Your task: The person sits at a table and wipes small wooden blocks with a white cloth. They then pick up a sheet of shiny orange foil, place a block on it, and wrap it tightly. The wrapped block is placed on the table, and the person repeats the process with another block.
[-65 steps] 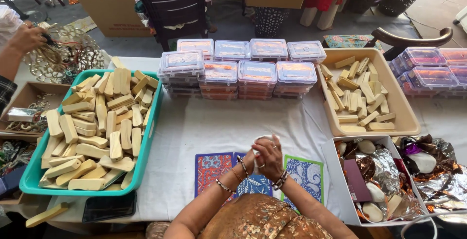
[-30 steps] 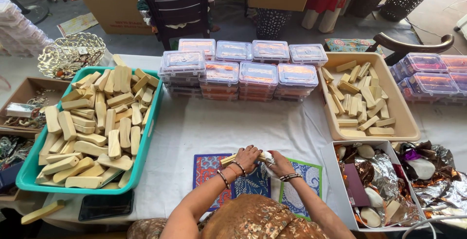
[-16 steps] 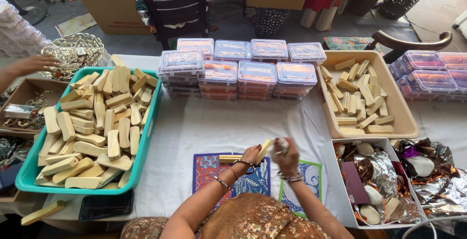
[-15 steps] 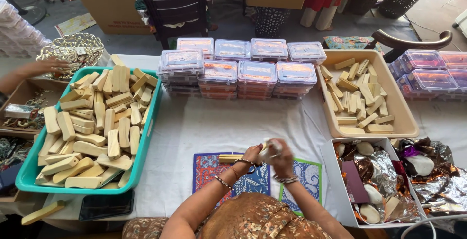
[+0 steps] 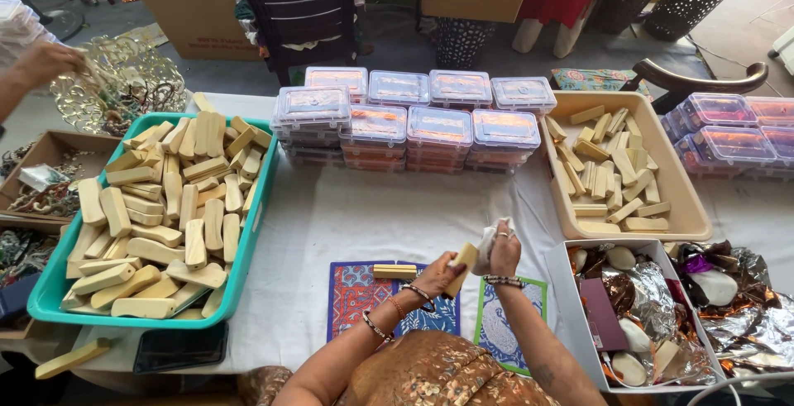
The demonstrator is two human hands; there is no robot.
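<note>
My left hand grips a pale wooden block held up over the table. Against the block's upper end my right hand presses a crumpled white cloth. Both wrists wear bangles. A second small wooden block lies flat on a blue and red patterned card, just left of my left hand. A green-edged patterned card lies under my right forearm.
A teal tray heaped with wooden blocks stands at left, a beige tray of blocks at right. Stacked clear lidded boxes fill the far middle. A white box of foil and shells sits right. Another person's hand reaches in far left.
My hands rose slightly and shifted right with the block and cloth. The other person's hand at far left moved up toward the gold filigree pieces.
</note>
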